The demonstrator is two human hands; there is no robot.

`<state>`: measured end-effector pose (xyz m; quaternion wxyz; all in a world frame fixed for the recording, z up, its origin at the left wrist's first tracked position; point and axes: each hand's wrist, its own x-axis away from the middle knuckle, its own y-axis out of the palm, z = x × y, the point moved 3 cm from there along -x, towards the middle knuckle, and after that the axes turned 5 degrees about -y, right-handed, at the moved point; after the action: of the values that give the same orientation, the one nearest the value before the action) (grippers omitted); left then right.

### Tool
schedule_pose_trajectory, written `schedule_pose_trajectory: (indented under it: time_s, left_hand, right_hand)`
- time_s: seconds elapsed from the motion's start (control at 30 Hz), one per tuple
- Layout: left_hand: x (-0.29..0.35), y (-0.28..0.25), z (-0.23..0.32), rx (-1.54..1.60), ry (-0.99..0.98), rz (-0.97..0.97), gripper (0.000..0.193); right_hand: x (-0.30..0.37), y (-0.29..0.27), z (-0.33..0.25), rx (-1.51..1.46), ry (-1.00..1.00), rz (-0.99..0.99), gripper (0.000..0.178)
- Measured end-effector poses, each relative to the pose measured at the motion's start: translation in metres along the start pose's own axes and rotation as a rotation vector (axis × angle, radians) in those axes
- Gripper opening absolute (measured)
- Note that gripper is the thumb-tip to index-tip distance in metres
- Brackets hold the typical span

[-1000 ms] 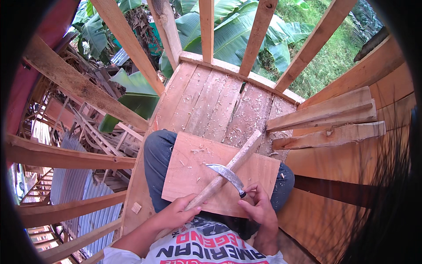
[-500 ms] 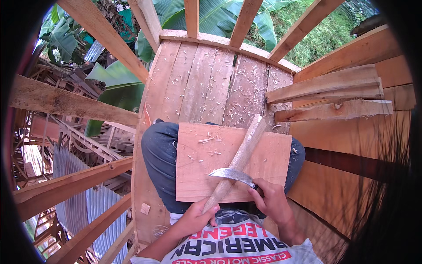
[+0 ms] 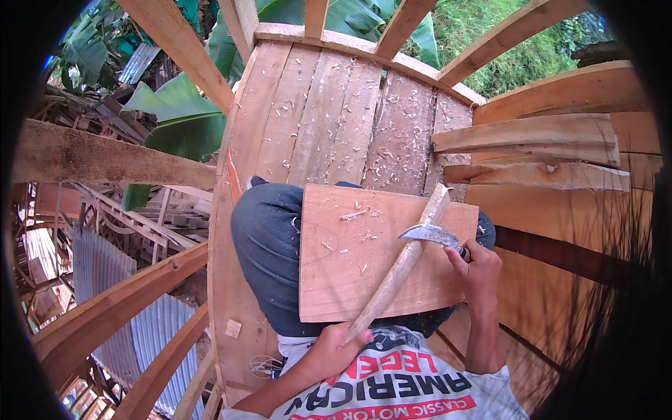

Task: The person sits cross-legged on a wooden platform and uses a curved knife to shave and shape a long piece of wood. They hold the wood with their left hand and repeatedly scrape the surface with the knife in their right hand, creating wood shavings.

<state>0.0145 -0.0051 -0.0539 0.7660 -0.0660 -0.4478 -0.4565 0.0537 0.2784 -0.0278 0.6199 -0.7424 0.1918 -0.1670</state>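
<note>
My left hand [image 3: 339,349] is closed around the near end of a wooden stick [image 3: 399,269], close to my shirt. The stick slants away to the right across a flat wooden board [image 3: 336,280] that rests on my lap. A curved knife [image 3: 428,233] with a dark handle is gripped in my right hand [image 3: 477,269]. Its blade lies across the upper part of the stick, with the tip pointing left. Small wood shavings [image 3: 353,215] are scattered on the board.
Plank flooring [image 3: 322,119] strewn with shavings stretches ahead of me. Upright wooden slats [image 3: 168,52] rise around its edge. Two rough wood pieces [image 3: 539,175] lie at the right, by a plank wall [image 3: 546,217]. Corrugated metal sheets [image 3: 164,350] and a timber pile show below at left.
The knife and my right hand have moved up along the stick, toward its far end. My left hand still holds the near end. The whole view has shifted slightly.
</note>
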Motion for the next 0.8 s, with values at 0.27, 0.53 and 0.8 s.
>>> schedule_pose_trajectory:
  time_s: [0.27, 0.53, 0.8]
  left_hand:
    - [-0.003, -0.004, -0.011, 0.027, -0.183, -0.016, 0.031]
    - [-0.003, -0.002, -0.005, -0.01, -0.084, 0.037, 0.033]
    - [-0.006, 0.0, -0.018, 0.118, -0.063, 0.008, 0.033]
  right_hand:
    - [0.027, 0.002, -0.043, -0.17, -0.173, -0.212, 0.043]
    - [-0.004, 0.002, -0.024, -0.036, -0.196, -0.114, 0.051]
    - [-0.023, 0.001, 0.006, 0.086, -0.146, 0.013, 0.053]
